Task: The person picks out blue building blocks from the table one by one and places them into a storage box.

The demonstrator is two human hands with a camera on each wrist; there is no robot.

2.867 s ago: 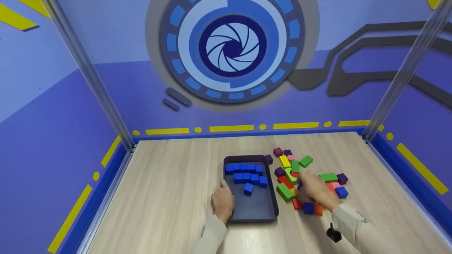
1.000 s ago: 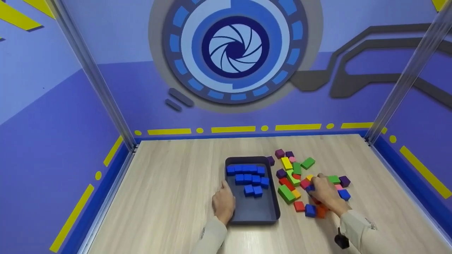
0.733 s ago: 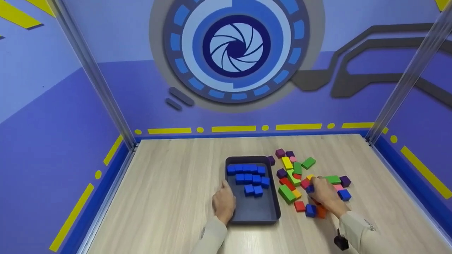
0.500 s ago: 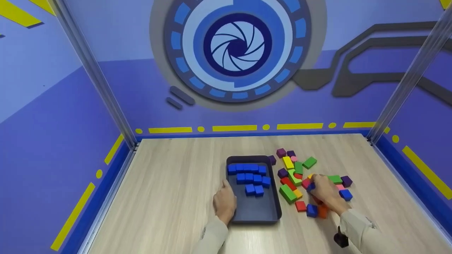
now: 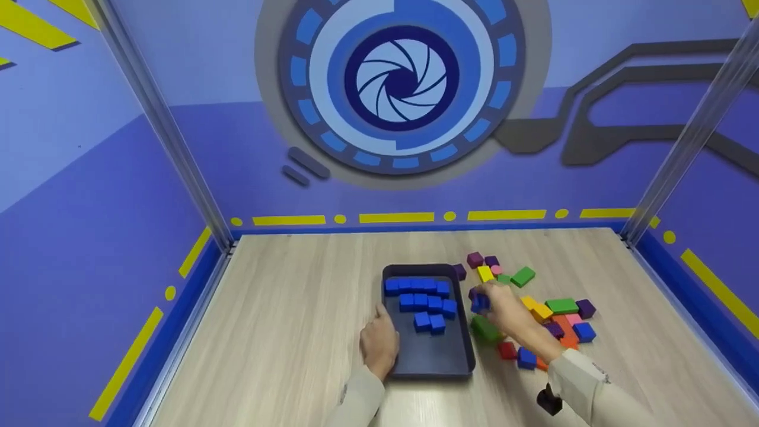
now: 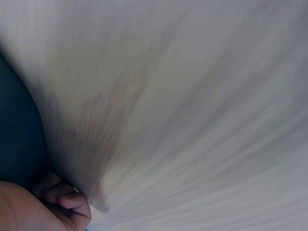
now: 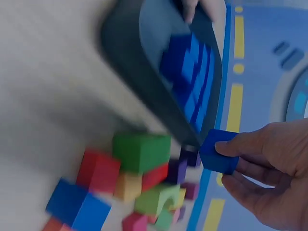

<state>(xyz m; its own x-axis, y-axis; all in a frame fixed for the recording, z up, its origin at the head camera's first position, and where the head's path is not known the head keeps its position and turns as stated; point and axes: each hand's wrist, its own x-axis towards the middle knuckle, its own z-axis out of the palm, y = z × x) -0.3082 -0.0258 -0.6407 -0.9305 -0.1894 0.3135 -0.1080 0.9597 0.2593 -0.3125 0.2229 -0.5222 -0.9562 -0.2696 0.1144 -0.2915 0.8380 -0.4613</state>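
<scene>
My left hand [image 5: 379, 343] holds the left rim of a dark rectangular tray [image 5: 427, 360]; in the left wrist view its fingers [image 6: 72, 202] are curled against the tray's side. Several blue cubes [image 5: 421, 322] stand in uneven rows inside, towards the far end. Between thumb and fingers, my right hand [image 5: 509, 311] pinches another blue cube [image 7: 219, 151], raised above the loose blocks just right of the tray. Two more blue cubes lie on the table, one near the front [image 5: 526, 357] and one at the right [image 5: 584, 332]. The right hand hides part of the pile.
Loose blocks in mixed colours spread right of the tray, among them a green block [image 5: 523, 276], a yellow block [image 5: 485, 273], a red block [image 5: 507, 350] and a purple cube [image 5: 586, 308]. Printed wall panels [image 5: 403, 196] enclose the wooden table [image 5: 284, 308].
A second blue cube has joined the tray's front row since the oldest frame. My right hand has since lifted another blue cube and moved left towards the tray. The left hand stays put.
</scene>
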